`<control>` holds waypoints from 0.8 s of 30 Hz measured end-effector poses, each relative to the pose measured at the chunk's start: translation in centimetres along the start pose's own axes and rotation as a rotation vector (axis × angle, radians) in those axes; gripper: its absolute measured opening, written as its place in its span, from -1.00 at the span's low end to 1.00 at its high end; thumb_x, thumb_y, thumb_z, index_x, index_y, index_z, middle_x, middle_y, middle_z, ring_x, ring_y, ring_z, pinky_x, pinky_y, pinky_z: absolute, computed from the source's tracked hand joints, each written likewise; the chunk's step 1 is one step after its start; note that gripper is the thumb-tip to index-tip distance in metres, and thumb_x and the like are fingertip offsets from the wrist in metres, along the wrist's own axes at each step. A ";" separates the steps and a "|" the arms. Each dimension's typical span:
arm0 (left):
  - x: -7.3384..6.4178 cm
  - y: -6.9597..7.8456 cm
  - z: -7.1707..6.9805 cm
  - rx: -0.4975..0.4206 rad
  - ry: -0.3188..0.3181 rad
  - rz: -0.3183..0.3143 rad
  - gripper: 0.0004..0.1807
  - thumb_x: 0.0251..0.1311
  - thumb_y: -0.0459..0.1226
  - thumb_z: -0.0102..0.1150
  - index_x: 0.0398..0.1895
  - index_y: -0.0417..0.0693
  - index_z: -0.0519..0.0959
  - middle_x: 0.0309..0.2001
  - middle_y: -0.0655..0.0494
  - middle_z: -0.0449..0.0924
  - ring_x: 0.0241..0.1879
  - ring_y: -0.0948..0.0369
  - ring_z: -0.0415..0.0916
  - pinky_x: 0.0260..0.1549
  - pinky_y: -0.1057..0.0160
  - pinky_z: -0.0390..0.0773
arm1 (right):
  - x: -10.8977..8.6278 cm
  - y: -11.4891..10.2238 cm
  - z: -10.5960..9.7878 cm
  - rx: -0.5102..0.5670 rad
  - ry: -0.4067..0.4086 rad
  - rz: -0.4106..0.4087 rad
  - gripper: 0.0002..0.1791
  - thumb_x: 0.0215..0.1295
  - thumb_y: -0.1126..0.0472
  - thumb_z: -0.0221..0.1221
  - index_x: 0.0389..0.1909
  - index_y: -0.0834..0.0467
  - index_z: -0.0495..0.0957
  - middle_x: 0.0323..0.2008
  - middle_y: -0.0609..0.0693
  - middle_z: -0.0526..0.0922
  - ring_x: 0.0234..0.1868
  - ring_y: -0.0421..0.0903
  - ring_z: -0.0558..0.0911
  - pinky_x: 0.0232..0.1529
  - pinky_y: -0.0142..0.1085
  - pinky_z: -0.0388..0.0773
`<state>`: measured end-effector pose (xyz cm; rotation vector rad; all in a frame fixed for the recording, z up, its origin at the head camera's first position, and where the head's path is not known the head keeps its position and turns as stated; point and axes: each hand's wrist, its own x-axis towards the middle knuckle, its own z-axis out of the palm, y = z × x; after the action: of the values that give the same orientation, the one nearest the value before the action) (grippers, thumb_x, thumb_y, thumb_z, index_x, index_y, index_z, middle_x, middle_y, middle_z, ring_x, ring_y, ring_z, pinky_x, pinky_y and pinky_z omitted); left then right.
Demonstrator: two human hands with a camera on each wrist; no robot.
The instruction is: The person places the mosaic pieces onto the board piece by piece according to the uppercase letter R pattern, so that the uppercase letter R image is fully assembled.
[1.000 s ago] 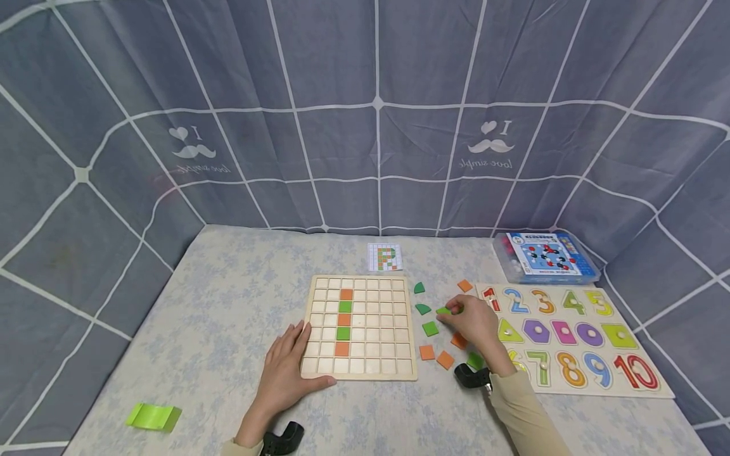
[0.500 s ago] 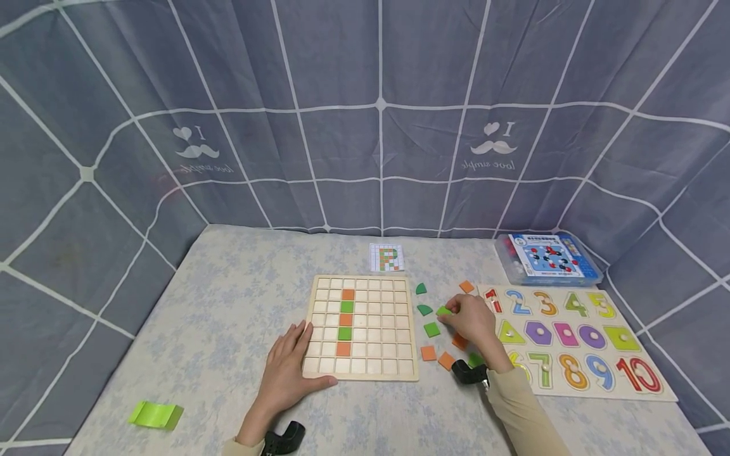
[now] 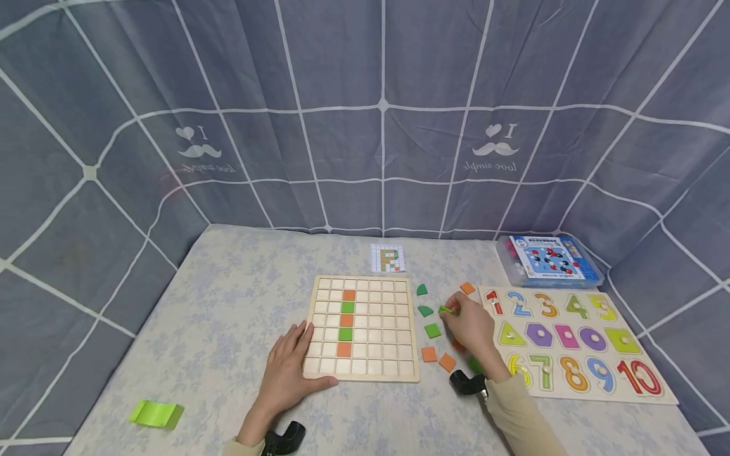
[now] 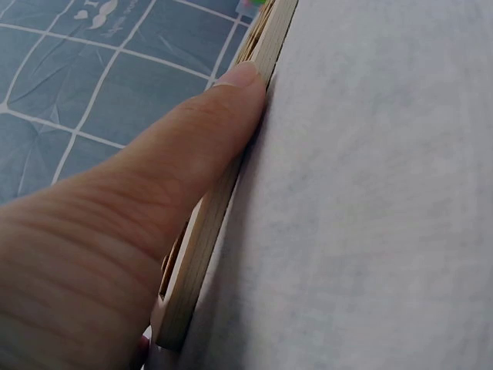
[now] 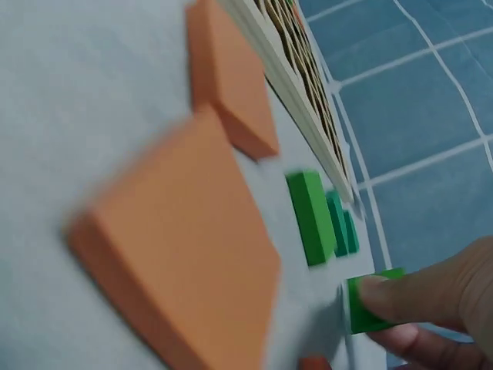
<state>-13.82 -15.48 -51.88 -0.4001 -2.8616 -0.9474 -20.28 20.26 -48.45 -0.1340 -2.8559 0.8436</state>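
Your right hand (image 3: 470, 323) is pinching a green tile (image 5: 357, 310) between thumb and fingers, right of the wooden board (image 3: 382, 333) and beside two dark green wedges (image 3: 425, 311). Your left hand (image 3: 289, 364) is resting, fingers extended, against the board's left edge. Five orange and green squares (image 3: 346, 320) are lying in one column.
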 end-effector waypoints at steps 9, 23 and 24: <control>0.0 -0.1 0.1 0.011 0.007 0.006 0.25 -0.26 0.30 0.39 0.42 -0.27 0.15 0.40 -0.22 0.07 0.39 -0.15 -0.10 0.25 -0.20 -0.05 | -2.7 -4.2 2.4 0.170 -0.016 -0.232 -0.81 0.06 0.19 0.40 -0.48 0.02 0.54 -0.57 -0.19 0.50 -0.70 -0.25 0.33 -0.76 -0.35 0.23; 0.0 0.0 0.0 0.015 0.007 0.006 0.24 -0.25 0.30 0.38 0.42 -0.26 0.15 0.40 -0.21 0.08 0.39 -0.14 -0.10 0.26 -0.20 -0.06 | -6.1 -10.2 6.5 0.282 -0.222 -0.473 -0.84 0.03 0.11 0.43 -0.51 -0.05 0.59 -0.59 -0.32 0.52 -0.68 -0.36 0.30 -0.68 -0.45 0.25; -0.1 0.0 0.1 0.014 0.008 0.007 0.24 -0.25 0.30 0.38 0.42 -0.26 0.15 0.40 -0.20 0.08 0.39 -0.14 -0.10 0.25 -0.20 -0.06 | -6.2 -10.5 6.7 0.285 -0.239 -0.485 -0.84 0.02 0.12 0.43 -0.51 -0.05 0.60 -0.59 -0.33 0.52 -0.68 -0.37 0.30 -0.68 -0.46 0.25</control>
<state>-13.78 -15.49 -51.96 -0.4035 -2.8561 -0.9247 -15.84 7.13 -49.10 0.7051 -2.7345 1.1946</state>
